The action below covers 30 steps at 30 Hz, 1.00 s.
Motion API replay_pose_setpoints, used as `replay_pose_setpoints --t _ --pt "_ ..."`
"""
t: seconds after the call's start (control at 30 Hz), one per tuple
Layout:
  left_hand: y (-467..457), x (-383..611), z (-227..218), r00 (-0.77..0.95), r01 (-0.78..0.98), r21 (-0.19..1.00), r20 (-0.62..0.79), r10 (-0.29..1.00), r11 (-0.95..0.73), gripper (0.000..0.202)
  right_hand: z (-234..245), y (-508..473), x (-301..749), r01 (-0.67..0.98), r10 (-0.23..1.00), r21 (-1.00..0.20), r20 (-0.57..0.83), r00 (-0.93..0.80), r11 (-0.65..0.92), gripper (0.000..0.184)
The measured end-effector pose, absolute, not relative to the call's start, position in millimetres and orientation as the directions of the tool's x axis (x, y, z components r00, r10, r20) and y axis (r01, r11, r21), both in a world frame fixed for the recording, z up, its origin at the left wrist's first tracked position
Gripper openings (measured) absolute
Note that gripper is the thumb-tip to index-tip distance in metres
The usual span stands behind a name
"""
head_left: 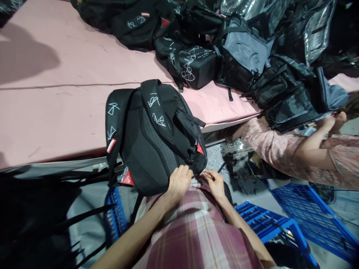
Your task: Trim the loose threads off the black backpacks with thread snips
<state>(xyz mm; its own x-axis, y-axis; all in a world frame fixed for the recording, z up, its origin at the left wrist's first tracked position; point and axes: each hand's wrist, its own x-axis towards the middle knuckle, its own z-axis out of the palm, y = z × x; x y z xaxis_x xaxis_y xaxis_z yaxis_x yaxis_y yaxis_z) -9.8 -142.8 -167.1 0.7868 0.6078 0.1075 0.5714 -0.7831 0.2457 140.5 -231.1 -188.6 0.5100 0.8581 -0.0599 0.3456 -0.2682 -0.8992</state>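
A black backpack (151, 134) lies at the table's front edge, its padded back panel and shoulder straps facing up. White scribble marks run along both straps, and small red tabs show at its lower corners. My left hand (180, 182) is closed on the lower edge of the backpack, fingers curled over it. Just to the right, by the bag's lower right corner, my right hand (214, 184) is closed in a pinch. Something small and dark shows between its fingers; I cannot make out what it is.
The bag rests on a pink-covered table (56, 112). More black bags (193, 65) and a grey-lined bag (244, 50) pile up behind. At right, another person's arms (314, 149) handle a black backpack (291, 93). Blue plastic crates (311, 213) stand below on the floor.
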Motion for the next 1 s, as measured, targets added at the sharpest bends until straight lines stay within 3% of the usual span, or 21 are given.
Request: replay_pose_setpoints --t 0.13,0.3,0.43,0.5,0.57,0.63,0.67,0.73,0.8,0.87,1.0 --pt "-151.6 -26.4 -169.5 0.814 0.486 0.365 0.142 0.564 -0.794 0.027 -187.3 -233.6 143.1 0.378 0.862 -0.886 -0.047 0.505 -0.269 0.021" --pt "-133.2 -21.5 -159.9 0.768 0.515 0.46 0.125 0.628 -0.723 0.034 -188.0 -235.0 145.1 0.388 0.875 -0.885 -0.041 0.483 -0.256 0.022" --pt "-136.8 -20.8 -146.8 0.912 0.311 0.789 -0.092 0.399 -0.53 0.021 -189.5 -239.5 147.4 0.389 0.839 -0.874 -0.039 0.542 -0.292 0.022" --pt "-141.8 -36.8 -144.1 0.903 0.278 0.858 -0.08 0.423 -0.432 0.018 -190.2 -238.3 144.7 0.441 0.832 -0.839 -0.026 0.554 -0.319 0.024" --pt "-142.5 -64.5 -148.6 0.728 0.394 0.841 -0.039 0.685 -0.37 0.022 -192.1 -233.4 138.7 0.529 0.847 -0.774 -0.016 0.532 -0.347 0.026" --pt "-139.4 -97.6 -160.5 0.349 0.561 0.805 -0.017 0.937 -0.194 0.025 -195.8 -227.4 131.9 0.613 0.855 -0.69 -0.016 0.518 -0.385 0.03" --pt "-137.8 -112.9 -168.1 0.127 0.602 0.796 -0.028 0.992 -0.055 0.027 -198.2 -225.3 129.2 0.647 0.859 -0.65 -0.017 0.512 -0.399 0.029" --pt "-137.0 -134.8 -183.4 -0.189 0.536 0.817 -0.129 0.973 0.212 0.031 -202.4 -224.0 127.3 0.701 0.878 -0.596 -0.018 0.477 -0.393 0.023" --pt "-139.7 -140.4 -195.1 -0.237 0.345 0.848 -0.335 0.912 0.402 0.035 -204.1 -225.7 130.4 0.734 0.903 -0.583 0.001 0.429 -0.348 0.02" --pt "-142.9 -131.5 -201.0 -0.118 0.132 0.822 -0.542 0.832 0.554 0.037 -201.9 -227.5 135.8 0.739 0.916 -0.604 0.04 0.399 -0.296 0.022" --pt "-141.9 -105.6 -194.5 0.003 -0.106 0.716 -0.694 0.72 0.69 0.045 -186.1 -225.5 133.8 0.672 0.902 -0.695 0.078 0.425 -0.257 0.024"
